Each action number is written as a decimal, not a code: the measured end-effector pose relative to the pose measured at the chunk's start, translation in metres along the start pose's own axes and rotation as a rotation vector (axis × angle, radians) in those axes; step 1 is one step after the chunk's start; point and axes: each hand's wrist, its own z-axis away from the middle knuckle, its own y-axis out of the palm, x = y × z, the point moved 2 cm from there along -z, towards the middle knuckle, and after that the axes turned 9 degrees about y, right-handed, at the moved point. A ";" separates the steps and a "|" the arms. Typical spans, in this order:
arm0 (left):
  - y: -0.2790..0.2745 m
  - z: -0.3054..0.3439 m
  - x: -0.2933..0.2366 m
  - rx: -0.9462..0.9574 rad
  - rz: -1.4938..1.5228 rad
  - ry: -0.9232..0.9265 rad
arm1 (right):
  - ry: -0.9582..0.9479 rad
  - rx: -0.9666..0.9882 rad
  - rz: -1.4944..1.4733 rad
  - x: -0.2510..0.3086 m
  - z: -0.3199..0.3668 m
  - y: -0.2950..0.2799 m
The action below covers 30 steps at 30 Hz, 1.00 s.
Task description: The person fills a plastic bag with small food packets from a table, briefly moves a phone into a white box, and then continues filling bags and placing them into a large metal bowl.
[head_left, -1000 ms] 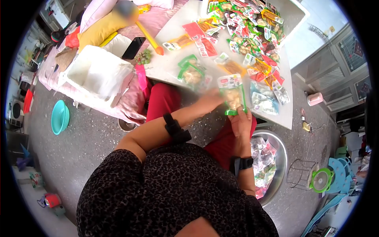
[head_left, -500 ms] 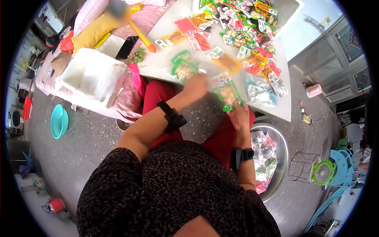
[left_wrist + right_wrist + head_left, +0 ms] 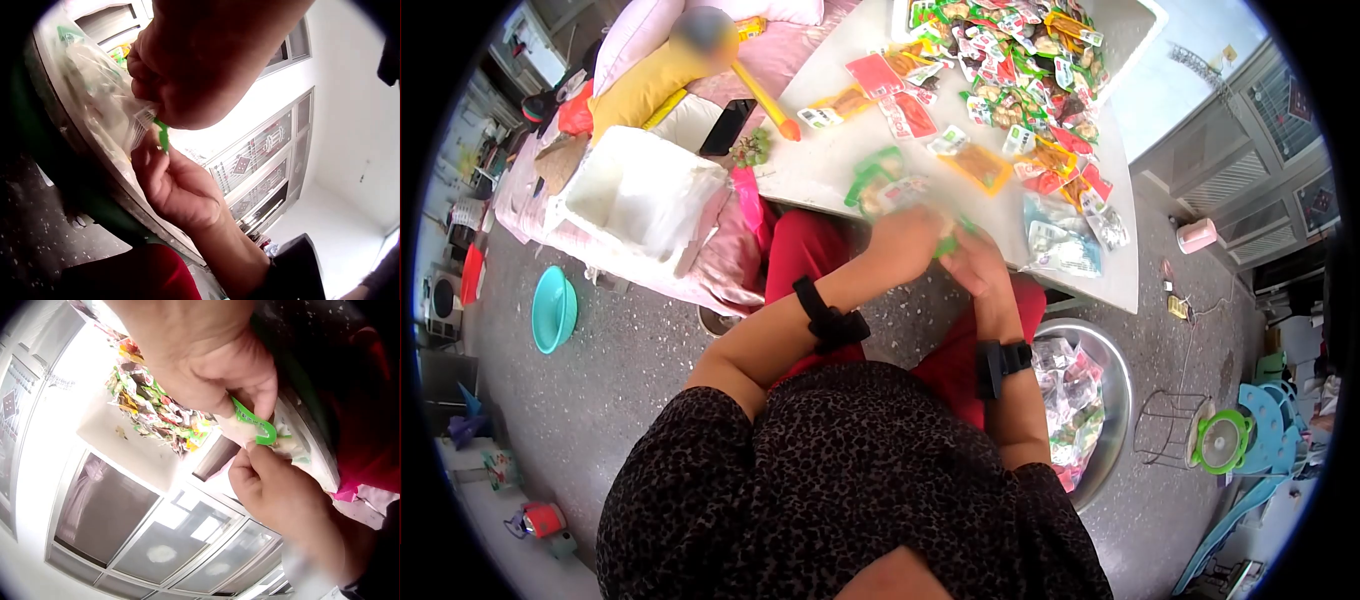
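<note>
In the head view both hands meet over the table's front edge at a green-edged snack pouch (image 3: 947, 240), largely covered by the fingers. My right hand (image 3: 978, 264) pinches its green end, which shows as a green strip (image 3: 253, 422) in the right wrist view. Thumb and fingertips of my left hand (image 3: 905, 245) pinch the pouch right beside the right fingertips. Clear ridged plastic (image 3: 142, 120) shows between the hands in the left wrist view. Just beyond the left hand, another green-edged pouch (image 3: 868, 185) lies on the table.
On the table (image 3: 820, 180) lie an orange-edged pouch (image 3: 975, 165), a clear bluish bag (image 3: 1063, 245) and a big heap of packets (image 3: 1030, 70). A metal basin (image 3: 1112, 430) with packets stands on the floor at right. A white foam box (image 3: 640, 200) is at left.
My left hand went left over the pouches on the table, then came back to the right hand. The right hand has moved left with the pouch, now mostly hidden by the hands.
</note>
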 end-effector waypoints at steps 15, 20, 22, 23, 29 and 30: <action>0.009 0.006 -0.001 -0.017 0.119 0.125 | -0.034 -0.180 0.500 -0.003 -0.013 0.029; 0.000 0.008 -0.003 -0.084 0.152 0.133 | -0.065 -0.258 0.225 -0.013 -0.014 0.040; -0.005 0.016 -0.005 -0.146 0.127 0.153 | -0.040 -0.212 0.236 -0.012 -0.012 0.039; -0.010 0.022 -0.007 -0.206 0.100 0.184 | -0.030 -0.191 0.205 -0.012 -0.013 0.034; 0.002 0.042 0.011 -0.261 -0.048 0.321 | -0.042 -0.176 0.305 -0.006 -0.004 0.039; 0.002 0.040 0.017 -0.275 -0.069 0.342 | -0.023 -0.181 0.318 -0.006 -0.005 0.036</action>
